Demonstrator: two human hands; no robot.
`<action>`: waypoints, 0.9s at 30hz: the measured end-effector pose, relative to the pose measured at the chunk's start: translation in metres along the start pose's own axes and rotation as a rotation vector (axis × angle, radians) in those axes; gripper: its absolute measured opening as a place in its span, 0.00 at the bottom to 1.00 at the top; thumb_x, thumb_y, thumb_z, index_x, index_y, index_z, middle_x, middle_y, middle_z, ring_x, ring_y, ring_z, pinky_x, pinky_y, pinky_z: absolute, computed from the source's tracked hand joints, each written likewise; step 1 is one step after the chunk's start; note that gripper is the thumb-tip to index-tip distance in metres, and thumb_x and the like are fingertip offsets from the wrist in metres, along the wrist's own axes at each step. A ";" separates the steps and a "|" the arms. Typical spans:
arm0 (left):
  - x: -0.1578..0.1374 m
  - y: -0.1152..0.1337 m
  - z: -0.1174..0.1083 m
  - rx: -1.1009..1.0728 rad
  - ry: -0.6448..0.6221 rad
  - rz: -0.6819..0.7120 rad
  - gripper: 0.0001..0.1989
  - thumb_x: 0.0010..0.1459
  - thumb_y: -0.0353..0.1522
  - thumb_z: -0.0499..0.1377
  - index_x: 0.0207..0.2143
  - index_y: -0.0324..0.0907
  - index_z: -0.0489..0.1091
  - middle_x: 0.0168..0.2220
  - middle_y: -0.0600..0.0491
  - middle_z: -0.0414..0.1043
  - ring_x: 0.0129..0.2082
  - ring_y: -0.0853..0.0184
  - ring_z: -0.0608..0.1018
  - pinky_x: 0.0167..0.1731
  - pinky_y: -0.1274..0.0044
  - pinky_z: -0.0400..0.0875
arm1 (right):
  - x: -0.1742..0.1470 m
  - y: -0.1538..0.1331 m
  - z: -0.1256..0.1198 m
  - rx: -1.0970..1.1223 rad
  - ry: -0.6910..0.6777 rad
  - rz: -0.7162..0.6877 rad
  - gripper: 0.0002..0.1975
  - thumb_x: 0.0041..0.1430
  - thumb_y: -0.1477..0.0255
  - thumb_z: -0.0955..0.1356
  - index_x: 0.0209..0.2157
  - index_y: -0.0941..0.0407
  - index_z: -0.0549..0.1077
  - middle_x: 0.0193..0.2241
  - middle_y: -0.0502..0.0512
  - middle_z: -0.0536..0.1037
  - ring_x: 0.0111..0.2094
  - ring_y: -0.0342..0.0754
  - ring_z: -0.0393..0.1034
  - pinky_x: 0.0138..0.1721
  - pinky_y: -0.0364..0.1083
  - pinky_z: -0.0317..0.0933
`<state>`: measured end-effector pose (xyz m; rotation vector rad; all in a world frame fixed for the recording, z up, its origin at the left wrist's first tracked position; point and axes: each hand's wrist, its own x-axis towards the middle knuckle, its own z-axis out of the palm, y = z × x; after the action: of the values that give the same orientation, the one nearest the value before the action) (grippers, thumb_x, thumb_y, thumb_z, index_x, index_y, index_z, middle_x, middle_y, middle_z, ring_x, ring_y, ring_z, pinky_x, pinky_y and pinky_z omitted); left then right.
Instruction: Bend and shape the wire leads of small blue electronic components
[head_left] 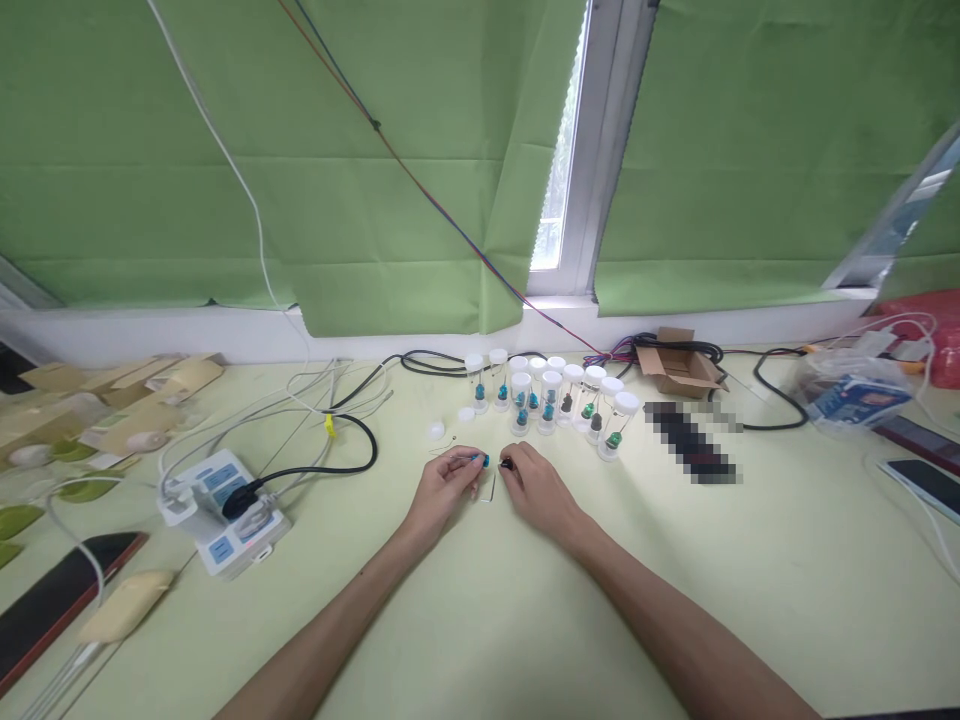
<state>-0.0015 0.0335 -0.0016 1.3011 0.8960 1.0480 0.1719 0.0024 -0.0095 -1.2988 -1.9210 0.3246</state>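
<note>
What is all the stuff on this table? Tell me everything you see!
Vials: about twelve, clear with white caps, table middle.
Loose caps: two, white, left of vials.
Power strip: one, white and blue, left.
Cables: several, black and white, back.
Cardboard box: one, brown, back right.
Phones: two, dark, right edge.
Curtains: green, window.
Left hand: pinches blue piece.
Right hand: pinches dark piece.
</note>
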 end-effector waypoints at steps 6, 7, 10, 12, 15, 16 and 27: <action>0.000 -0.001 -0.001 -0.077 -0.039 -0.029 0.12 0.53 0.38 0.62 0.36 0.38 0.73 0.27 0.51 0.71 0.24 0.71 0.69 0.26 0.77 0.64 | 0.001 0.000 0.003 0.114 0.078 -0.035 0.05 0.63 0.76 0.61 0.38 0.55 0.67 0.35 0.55 0.70 0.35 0.48 0.67 0.37 0.46 0.62; 0.000 -0.001 -0.001 -0.081 -0.043 -0.031 0.12 0.53 0.38 0.62 0.36 0.38 0.73 0.27 0.51 0.71 0.24 0.71 0.69 0.26 0.77 0.64 | 0.001 0.000 0.004 0.122 0.083 -0.033 0.05 0.63 0.76 0.61 0.38 0.55 0.68 0.35 0.55 0.70 0.35 0.47 0.67 0.36 0.46 0.62; 0.000 -0.001 0.000 -0.081 -0.050 -0.034 0.12 0.54 0.37 0.62 0.36 0.38 0.73 0.27 0.51 0.70 0.23 0.71 0.68 0.25 0.77 0.63 | 0.001 0.002 0.005 0.123 0.080 -0.027 0.04 0.63 0.75 0.62 0.37 0.55 0.68 0.34 0.55 0.70 0.34 0.47 0.67 0.36 0.46 0.62; -0.001 -0.001 0.000 -0.077 -0.056 -0.033 0.12 0.54 0.38 0.62 0.36 0.38 0.72 0.27 0.51 0.70 0.23 0.71 0.68 0.25 0.77 0.63 | 0.001 0.002 0.006 0.115 0.072 -0.026 0.04 0.62 0.75 0.63 0.37 0.56 0.69 0.34 0.55 0.71 0.34 0.47 0.67 0.36 0.45 0.62; -0.001 0.000 0.000 -0.070 -0.062 -0.028 0.12 0.54 0.38 0.62 0.35 0.38 0.72 0.27 0.52 0.70 0.23 0.71 0.67 0.25 0.77 0.63 | 0.001 0.001 0.006 0.109 0.057 -0.037 0.04 0.62 0.75 0.63 0.37 0.56 0.69 0.33 0.54 0.70 0.34 0.47 0.67 0.36 0.45 0.62; -0.001 0.001 0.000 -0.069 -0.063 -0.026 0.12 0.53 0.38 0.62 0.35 0.38 0.72 0.27 0.51 0.70 0.23 0.71 0.67 0.25 0.77 0.63 | 0.001 0.000 0.005 0.109 0.053 -0.041 0.04 0.63 0.75 0.63 0.37 0.56 0.69 0.33 0.54 0.70 0.34 0.47 0.67 0.36 0.45 0.62; -0.001 0.002 0.000 -0.040 -0.078 -0.016 0.12 0.53 0.39 0.62 0.34 0.38 0.73 0.26 0.52 0.70 0.23 0.71 0.68 0.25 0.77 0.63 | 0.001 0.003 0.003 0.110 0.025 -0.079 0.05 0.63 0.72 0.63 0.38 0.56 0.70 0.32 0.54 0.71 0.33 0.46 0.67 0.36 0.44 0.63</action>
<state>-0.0017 0.0319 0.0008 1.2910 0.8214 0.9915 0.1714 0.0052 -0.0132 -1.1473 -1.9004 0.3662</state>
